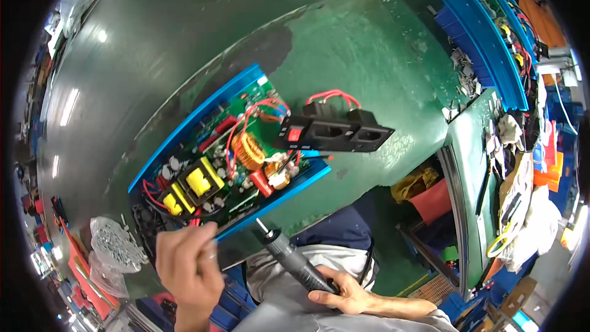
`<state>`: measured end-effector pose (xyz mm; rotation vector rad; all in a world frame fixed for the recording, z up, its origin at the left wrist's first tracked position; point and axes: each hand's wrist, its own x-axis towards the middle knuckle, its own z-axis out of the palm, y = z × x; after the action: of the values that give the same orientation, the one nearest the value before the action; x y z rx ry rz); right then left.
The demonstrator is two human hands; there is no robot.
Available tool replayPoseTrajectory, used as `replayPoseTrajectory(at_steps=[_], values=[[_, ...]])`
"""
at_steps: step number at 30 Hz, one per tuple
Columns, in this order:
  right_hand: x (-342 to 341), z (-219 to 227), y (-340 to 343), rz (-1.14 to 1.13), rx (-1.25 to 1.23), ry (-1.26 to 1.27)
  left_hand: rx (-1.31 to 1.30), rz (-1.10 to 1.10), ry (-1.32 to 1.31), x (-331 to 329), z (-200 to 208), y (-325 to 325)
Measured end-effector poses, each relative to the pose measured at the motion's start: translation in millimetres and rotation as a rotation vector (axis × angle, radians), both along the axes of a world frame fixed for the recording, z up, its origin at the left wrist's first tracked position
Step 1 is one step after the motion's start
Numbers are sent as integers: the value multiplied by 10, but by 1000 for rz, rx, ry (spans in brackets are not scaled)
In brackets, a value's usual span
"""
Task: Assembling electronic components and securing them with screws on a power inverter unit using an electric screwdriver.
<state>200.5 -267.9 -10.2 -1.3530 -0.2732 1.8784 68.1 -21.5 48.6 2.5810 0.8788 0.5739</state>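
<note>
A power screwdriver (295, 263) with a black body and a thin metal bit is in my right hand (347, 295), its fingers wrapped around the rear end. The bit points up and left toward the near edge of a circuit board in a blue metal housing (184, 120). My left hand (190, 264) is raised at the housing's near left corner, fingers bent and smeared by motion; whether they hold anything is unclear. On the board sit a copper-wound coil (249, 150) and a yellow transformer (200, 182). Red wires link it to a black socket panel (332, 133) with a red switch.
Clear plastic bags of small metal parts (115, 245) lie left of my left hand. More blue housings (485, 37) with boards stand at the far right. On the right, an open drawer (430, 209) holds cloths, and metal scraps (465, 72) lie near the housings.
</note>
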Motion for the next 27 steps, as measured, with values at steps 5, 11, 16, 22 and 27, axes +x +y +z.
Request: replayPoseTrajectory(at_steps=[5, 11, 16, 22, 27], values=[[-59, -55, 52, -62, 78, 35, 40, -37, 302, 206, 32, -109], [116, 140, 163, -225, 112, 37, 26, -61, 416, 272, 2, -122], [159, 46, 153, -203, 149, 65, 27, -131, 414, 245, 8, -23], [129, 0, 142, -197, 145, 129, 195, -147, 221, 332, 129, 230], [148, 14, 165, -152, 101, 148, 77, -302, 250, 824, 207, 668]])
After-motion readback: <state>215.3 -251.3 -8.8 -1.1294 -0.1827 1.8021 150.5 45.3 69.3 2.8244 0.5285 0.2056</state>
